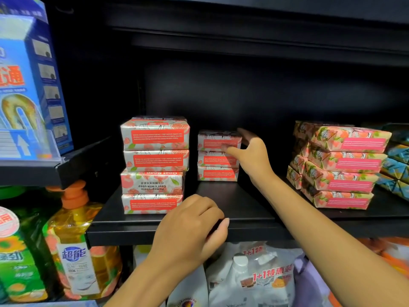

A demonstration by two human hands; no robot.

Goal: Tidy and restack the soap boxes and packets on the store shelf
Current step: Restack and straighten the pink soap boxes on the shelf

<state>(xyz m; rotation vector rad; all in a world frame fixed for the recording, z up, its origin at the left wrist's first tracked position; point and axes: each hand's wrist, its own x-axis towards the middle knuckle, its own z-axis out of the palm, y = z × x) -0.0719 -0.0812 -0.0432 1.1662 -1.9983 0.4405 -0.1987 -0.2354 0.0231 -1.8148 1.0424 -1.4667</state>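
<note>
On the black shelf (243, 202) a front stack of several red-labelled soap boxes (155, 166) stands at the left. Behind it, further right, is a shorter stack of three such boxes (218, 159). My right hand (250, 151) reaches in and takes the top box of this stack (215, 140), thumb on its front face and fingers over its right end. My left hand (190, 227) rests with curled fingers on the shelf's front edge, holding nothing. A slanted stack of pink-labelled soap packets (338, 167) sits at the right.
Blue-patterned packets (398, 165) lie at the far right. A blue drain-cleaner box (28, 85) stands on the upper left shelf. Below are an orange-pump dish-soap bottle (77, 247), green bottles (15, 262) and white refill pouches (254, 278).
</note>
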